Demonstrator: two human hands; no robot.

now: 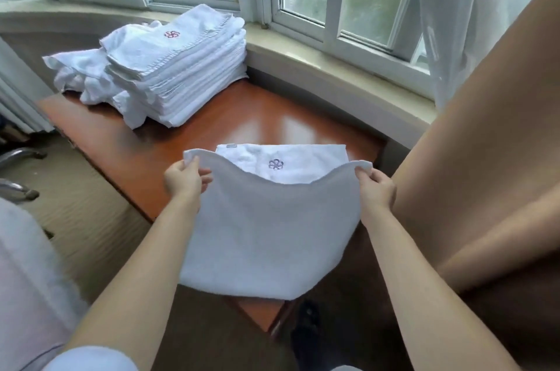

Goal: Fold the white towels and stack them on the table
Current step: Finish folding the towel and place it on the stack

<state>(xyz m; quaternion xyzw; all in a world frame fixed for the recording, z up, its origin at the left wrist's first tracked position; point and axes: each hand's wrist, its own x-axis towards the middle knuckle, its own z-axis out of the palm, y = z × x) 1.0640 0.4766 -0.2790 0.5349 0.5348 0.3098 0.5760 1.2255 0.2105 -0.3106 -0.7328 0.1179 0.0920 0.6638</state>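
A white towel (266,234) lies over the near end of the reddish wooden table (194,134), its near half lifted and folded toward the far half, where a grey embroidered logo shows. My left hand (185,181) pinches the raised left corner. My right hand (375,188) pinches the raised right corner. The upper edge sags between them. At the far left of the table stands a tall stack of folded white towels (181,73) with a red logo on top.
Loose crumpled white towels (81,73) lie left of the stack. A window sill (333,67) curves behind the table, with a sheer curtain (472,16) at right. A tan upholstered surface (485,158) rises on the right. Chair legs (18,170) stand at far left.
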